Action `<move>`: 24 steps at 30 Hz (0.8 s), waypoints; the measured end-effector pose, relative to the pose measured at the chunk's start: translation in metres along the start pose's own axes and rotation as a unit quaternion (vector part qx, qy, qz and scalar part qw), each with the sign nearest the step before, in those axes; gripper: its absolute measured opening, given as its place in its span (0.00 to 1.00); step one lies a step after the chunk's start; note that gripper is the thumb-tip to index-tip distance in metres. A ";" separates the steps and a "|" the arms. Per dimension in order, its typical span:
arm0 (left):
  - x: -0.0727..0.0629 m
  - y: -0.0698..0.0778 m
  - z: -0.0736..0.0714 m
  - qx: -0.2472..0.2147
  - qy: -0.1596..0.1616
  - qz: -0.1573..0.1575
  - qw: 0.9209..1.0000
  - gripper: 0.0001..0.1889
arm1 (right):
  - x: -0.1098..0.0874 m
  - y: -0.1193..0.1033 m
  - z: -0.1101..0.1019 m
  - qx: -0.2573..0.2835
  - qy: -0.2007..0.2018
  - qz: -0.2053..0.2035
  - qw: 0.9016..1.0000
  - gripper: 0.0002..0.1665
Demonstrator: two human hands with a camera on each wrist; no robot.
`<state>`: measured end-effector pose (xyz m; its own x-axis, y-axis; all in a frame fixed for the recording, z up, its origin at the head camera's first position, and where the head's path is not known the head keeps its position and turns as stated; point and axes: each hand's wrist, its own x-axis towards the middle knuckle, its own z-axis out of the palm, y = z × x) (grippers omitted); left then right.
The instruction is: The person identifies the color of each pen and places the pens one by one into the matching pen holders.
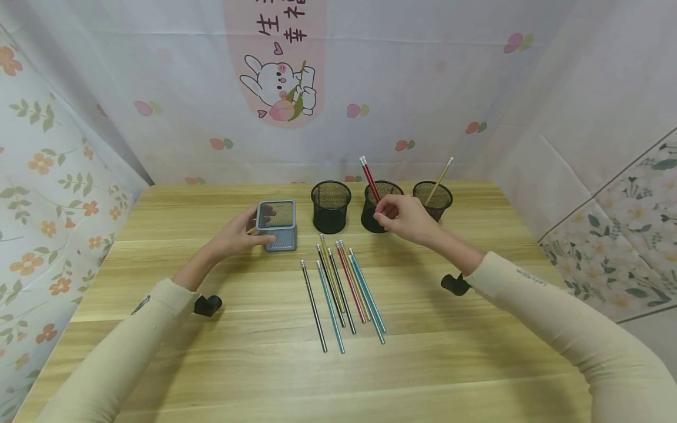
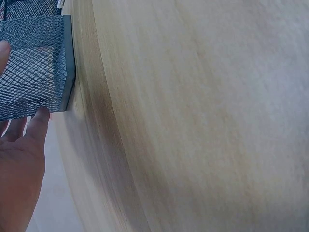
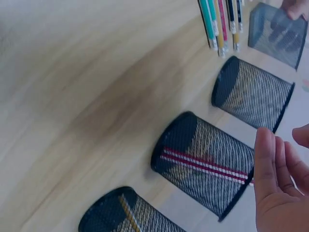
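Note:
My left hand (image 1: 235, 235) grips a grey square mesh pen holder (image 1: 285, 238) at the left, thumb in front and fingers behind it. In the left wrist view that mesh holder (image 2: 34, 63) sits between thumb and fingers. Two red pencils (image 1: 369, 176) lean inside the middle black mesh cup (image 1: 372, 223), eraser ends up. My right hand (image 1: 409, 218) is at this cup's rim with loosely bent fingers. In the right wrist view thumb and fingers are apart, and the red pencils (image 3: 203, 166) show through the mesh, their lower ends at the cup's bottom.
Another black mesh cup (image 1: 330, 217) stands to the left. The right-hand black cup (image 1: 439, 202) holds a yellow pencil (image 1: 440, 179). Several black, blue, yellow and red pencils (image 1: 344, 288) lie on the wooden table (image 1: 254, 364) in front. A patterned cloth (image 1: 370, 70) hangs behind.

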<state>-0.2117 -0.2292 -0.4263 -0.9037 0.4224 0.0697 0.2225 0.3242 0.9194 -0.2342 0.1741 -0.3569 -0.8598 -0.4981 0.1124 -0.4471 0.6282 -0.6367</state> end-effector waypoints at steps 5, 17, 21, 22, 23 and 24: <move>0.000 -0.001 0.000 0.001 0.001 -0.002 1.000 0.35 | 0.000 0.000 0.011 -0.008 -0.020 0.011 1.000 0.03; 0.001 -0.002 -0.001 0.003 -0.001 -0.007 1.000 0.36 | 0.001 0.001 0.033 -0.023 -0.068 0.023 0.997 0.05; 0.001 -0.003 -0.001 0.003 -0.001 -0.007 1.000 0.36 | 0.001 -0.001 0.041 -0.046 -0.091 0.032 0.994 0.07; 0.001 -0.003 -0.001 0.002 -0.001 -0.007 1.000 0.36 | 0.001 -0.002 0.042 -0.048 -0.099 0.036 0.993 0.07; 0.001 -0.003 -0.001 0.000 -0.002 -0.007 1.000 0.36 | 0.001 -0.002 0.044 -0.046 -0.108 0.042 0.992 0.08; 0.001 -0.003 -0.001 0.000 -0.002 -0.006 1.000 0.36 | 0.000 -0.004 0.045 -0.044 -0.117 0.047 0.991 0.08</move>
<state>-0.2139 -0.2304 -0.4291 -0.9052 0.4212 0.0566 0.2106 0.3289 0.9206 -0.2214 0.1447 -0.3891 -0.8223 -0.5540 -0.1301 -0.3968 0.7222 -0.5666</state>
